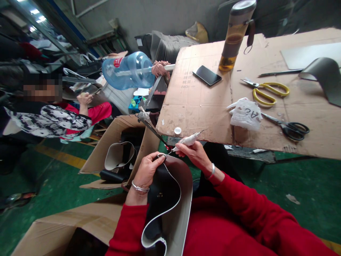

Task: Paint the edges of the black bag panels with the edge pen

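Note:
My left hand point(146, 170) pinches the upper edge of a half-made bag point(185, 199), black on one face and beige-grey on the other, with a wavy pale edge. The bag piece rests against my lap, and a small metal fitting shows on its black side. In my right hand point(197, 153) is a slim white applicator tube point(189, 139), its pointed lower end at the bag's edge close to my left fingertips. Whether the tip touches the edge I cannot tell. A thin spike sticks out of the tube's other end. Near it on the table lies a white cap point(177, 131).
The cardboard-covered table point(197, 103) holds a phone point(207, 75), tea bottle point(236, 39), yellow-handled scissors point(270, 93), black-handled scissors point(293, 131) and crumpled white plastic point(245, 114). A blue water jug point(128, 71) juts out left of it. Cardboard boxes point(93, 213) stand left; a co-worker point(50, 119) sits beyond.

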`<state>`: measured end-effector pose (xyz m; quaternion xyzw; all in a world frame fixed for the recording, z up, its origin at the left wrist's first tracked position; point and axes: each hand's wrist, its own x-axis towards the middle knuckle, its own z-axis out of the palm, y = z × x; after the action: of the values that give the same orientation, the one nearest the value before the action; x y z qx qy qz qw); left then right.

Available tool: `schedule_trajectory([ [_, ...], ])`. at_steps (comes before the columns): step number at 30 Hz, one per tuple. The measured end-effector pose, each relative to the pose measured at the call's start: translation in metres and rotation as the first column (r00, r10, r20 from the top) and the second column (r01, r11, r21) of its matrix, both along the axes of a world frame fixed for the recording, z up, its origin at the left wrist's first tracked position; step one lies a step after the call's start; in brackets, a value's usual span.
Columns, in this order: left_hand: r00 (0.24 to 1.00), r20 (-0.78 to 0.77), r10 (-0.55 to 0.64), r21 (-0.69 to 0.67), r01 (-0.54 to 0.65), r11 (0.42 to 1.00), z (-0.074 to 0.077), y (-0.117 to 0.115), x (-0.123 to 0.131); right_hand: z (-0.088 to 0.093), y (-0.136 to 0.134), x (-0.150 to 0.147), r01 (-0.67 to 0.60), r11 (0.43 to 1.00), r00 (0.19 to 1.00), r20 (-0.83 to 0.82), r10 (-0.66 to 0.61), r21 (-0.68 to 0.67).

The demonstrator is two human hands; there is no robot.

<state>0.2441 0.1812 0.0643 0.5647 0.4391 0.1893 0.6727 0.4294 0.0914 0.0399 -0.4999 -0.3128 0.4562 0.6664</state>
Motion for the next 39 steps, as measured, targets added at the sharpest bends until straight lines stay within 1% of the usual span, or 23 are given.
schedule_trajectory([
  [3, 0.994, 0.016, 0.112, -0.039, -0.112, 0.993, -0.008, -0.001, 0.006, -0.006, -0.001, -0.001, 0.012, 1.0, 1.0, -0.025, -0.011, 0.017],
  [5, 0.989, 0.019, 0.145, -0.068, -0.143, 0.987, -0.012, -0.002, 0.011, -0.01, -0.004, 0.0, 0.008, 1.0, 0.999, -0.032, -0.007, 0.025],
  [9, 0.989, -0.005, 0.15, -0.078, -0.15, 0.986, -0.017, -0.001, 0.016, -0.012, -0.012, 0.007, 0.004, 0.999, 1.0, -0.027, -0.002, 0.049],
  [14, 0.99, -0.034, 0.136, -0.054, -0.137, 0.989, -0.023, 0.002, 0.02, -0.002, -0.02, 0.018, 0.042, 0.996, 0.999, -0.007, -0.041, 0.073],
  [17, 0.985, -0.046, 0.169, -0.04, -0.171, 0.985, -0.029, 0.005, 0.024, 0.004, -0.024, 0.026, 0.12, 0.989, 0.992, 0.025, -0.123, 0.09],
  [21, 0.976, -0.07, 0.205, -0.024, -0.207, 0.978, -0.037, 0.009, 0.03, 0.01, -0.026, 0.04, 0.276, 0.943, 0.952, 0.078, -0.294, 0.188],
  [26, 0.979, -0.114, 0.171, 0.037, -0.168, 0.985, -0.038, 0.01, 0.029, 0.017, -0.023, 0.053, 0.313, 0.916, 0.91, 0.198, -0.365, 0.249],
  [29, 0.984, -0.146, 0.101, 0.066, -0.092, 0.994, -0.034, 0.011, 0.026, 0.018, -0.018, 0.063, 0.326, 0.899, 0.862, 0.298, -0.41, 0.293],
  [32, 0.987, -0.159, 0.029, 0.061, -0.019, 0.998, -0.031, 0.011, 0.022, 0.013, -0.012, 0.075, 0.334, 0.903, 0.83, 0.368, -0.418, 0.272],
  [36, 0.989, -0.145, 0.012, 0.034, -0.007, 0.999, -0.032, 0.012, 0.021, 0.007, -0.006, 0.084, 0.361, 0.904, 0.851, 0.316, -0.42, 0.228],
  [39, 0.992, -0.128, -0.003, 0.032, 0.007, 0.999, -0.033, 0.013, 0.021, 0.009, -0.004, 0.086, 0.377, 0.898, 0.864, 0.263, -0.43, 0.227],
])
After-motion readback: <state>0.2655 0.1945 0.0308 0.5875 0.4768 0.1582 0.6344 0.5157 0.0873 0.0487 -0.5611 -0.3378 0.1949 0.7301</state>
